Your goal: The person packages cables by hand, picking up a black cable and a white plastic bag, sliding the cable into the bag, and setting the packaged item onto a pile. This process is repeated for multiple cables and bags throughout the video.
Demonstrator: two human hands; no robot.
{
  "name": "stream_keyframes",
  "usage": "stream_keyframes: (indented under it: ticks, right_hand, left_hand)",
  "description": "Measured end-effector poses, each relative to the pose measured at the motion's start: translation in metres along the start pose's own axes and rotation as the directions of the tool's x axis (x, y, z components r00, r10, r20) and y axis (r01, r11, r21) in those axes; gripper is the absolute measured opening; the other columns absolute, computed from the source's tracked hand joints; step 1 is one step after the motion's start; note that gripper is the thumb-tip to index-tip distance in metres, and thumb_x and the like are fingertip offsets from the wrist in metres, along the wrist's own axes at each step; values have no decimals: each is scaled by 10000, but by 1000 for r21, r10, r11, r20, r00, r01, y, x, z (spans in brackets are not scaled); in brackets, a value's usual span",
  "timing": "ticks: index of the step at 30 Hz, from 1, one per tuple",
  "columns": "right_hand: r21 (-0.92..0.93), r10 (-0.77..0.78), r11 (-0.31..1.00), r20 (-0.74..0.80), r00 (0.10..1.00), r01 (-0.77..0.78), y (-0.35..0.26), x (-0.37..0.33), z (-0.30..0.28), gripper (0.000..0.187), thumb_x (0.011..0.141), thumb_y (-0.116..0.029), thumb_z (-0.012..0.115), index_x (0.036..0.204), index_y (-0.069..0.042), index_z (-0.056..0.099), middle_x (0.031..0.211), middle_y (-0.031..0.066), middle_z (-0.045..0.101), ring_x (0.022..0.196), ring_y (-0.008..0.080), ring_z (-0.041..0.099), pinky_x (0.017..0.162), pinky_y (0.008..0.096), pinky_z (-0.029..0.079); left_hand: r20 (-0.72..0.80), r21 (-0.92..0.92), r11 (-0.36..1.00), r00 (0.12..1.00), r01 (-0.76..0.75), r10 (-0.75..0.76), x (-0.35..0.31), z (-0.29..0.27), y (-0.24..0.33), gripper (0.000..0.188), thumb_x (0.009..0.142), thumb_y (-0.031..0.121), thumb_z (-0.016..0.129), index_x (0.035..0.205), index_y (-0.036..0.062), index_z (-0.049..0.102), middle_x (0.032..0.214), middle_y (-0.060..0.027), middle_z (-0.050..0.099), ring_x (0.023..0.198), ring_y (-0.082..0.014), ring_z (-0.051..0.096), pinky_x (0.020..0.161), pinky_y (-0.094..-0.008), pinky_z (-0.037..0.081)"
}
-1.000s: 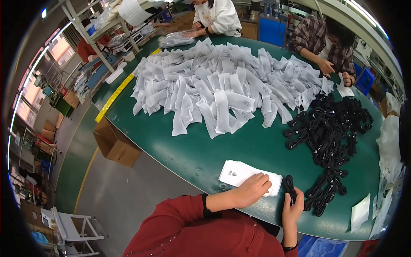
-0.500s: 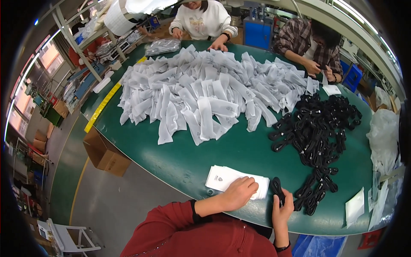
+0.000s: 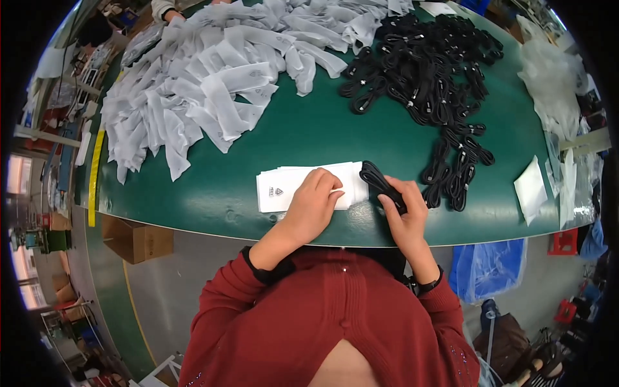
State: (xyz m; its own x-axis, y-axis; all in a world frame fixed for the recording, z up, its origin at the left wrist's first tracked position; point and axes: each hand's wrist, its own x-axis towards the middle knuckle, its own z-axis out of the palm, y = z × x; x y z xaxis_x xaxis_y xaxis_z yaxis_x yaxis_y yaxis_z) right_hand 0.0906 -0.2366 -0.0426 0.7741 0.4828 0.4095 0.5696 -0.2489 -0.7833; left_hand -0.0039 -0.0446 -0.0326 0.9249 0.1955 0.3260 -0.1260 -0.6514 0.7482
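Observation:
A stack of flat white pouches (image 3: pixel 271 186) with a small printed mark lies near the table's front edge. My left hand (image 3: pixel 314 203) rests on it, fingers curled and pinched against the top pouch near its right end. In my right hand (image 3: pixel 407 216), between thumb and fingers, is a bundled black cable (image 3: pixel 379 184). The bundle's far tip comes up to the pouches' right end; I cannot tell whether it touches the mouth of one. Right of that hand begins a heap of similar black cable bundles (image 3: pixel 425 84).
A large pile of filled whitish pouches (image 3: pixel 219 84) covers the green table's (image 3: pixel 309 132) far left. At the right lie a white packet (image 3: pixel 531 190) and clear plastic bags (image 3: pixel 548 77). A cardboard box (image 3: pixel 138 238) stands below the left edge. Another person's hand (image 3: pixel 173 14) shows at the far left.
My view has tipped downward and turned right, so the co-workers are mostly out of sight. My right hand has brought the cable bundle closer to the pouches; my left hand stays on the stack.

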Motion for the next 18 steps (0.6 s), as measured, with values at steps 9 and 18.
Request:
stream_keyframes:
  ticks: [9,18]
  right_hand:
    - [-37,-74,997,33,997,75,-6,-13,-6,361,782,14,746,1133,-27,670,867,104,592,738,222,577,638,309,461]
    - [-232,-288,913,215,933,335,-11,9,-15,367,755,-67,774,1113,-95,699,856,81,577,735,247,567,620,359,477]
  left_hand:
    - [16,114,989,995,-97,96,-8,6,-5,129,835,-34,669,911,-14,566,893,-118,562,829,-276,584,714,-355,489]
    - [-72,-134,985,990,109,-119,-2,0,-5,89,862,-71,614,898,-10,561,909,-93,563,786,-204,570,676,-291,478]
